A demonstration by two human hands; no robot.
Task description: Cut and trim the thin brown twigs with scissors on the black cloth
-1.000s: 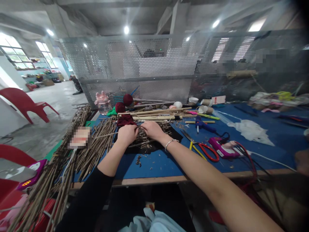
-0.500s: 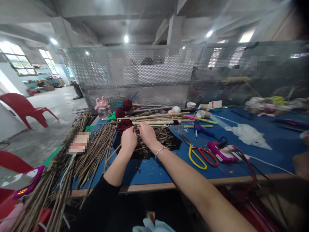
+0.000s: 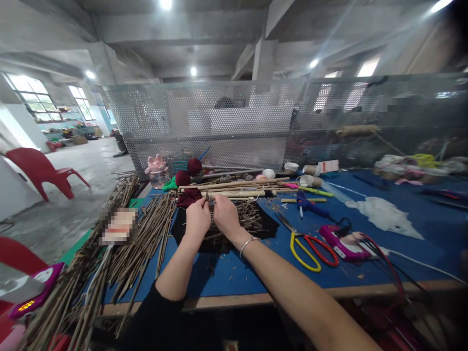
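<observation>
Lying beneath the left hand (image 3: pixel 197 219) and right hand (image 3: pixel 225 214), short twigs (image 3: pixel 252 217) spread over black cloth (image 3: pixel 269 227); both hands curl close together, any grip too small to tell; scissors (image 3: pixel 297 234) rest to their right.

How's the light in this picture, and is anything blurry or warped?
Head view: ceiling lights and window glare white; head view: a shadow darkens the table below the left hand; head view: the far right edge is smeared, and a pixelated patch sits at left; head view: the right forearm looks stretched toward the bottom edge.
</observation>
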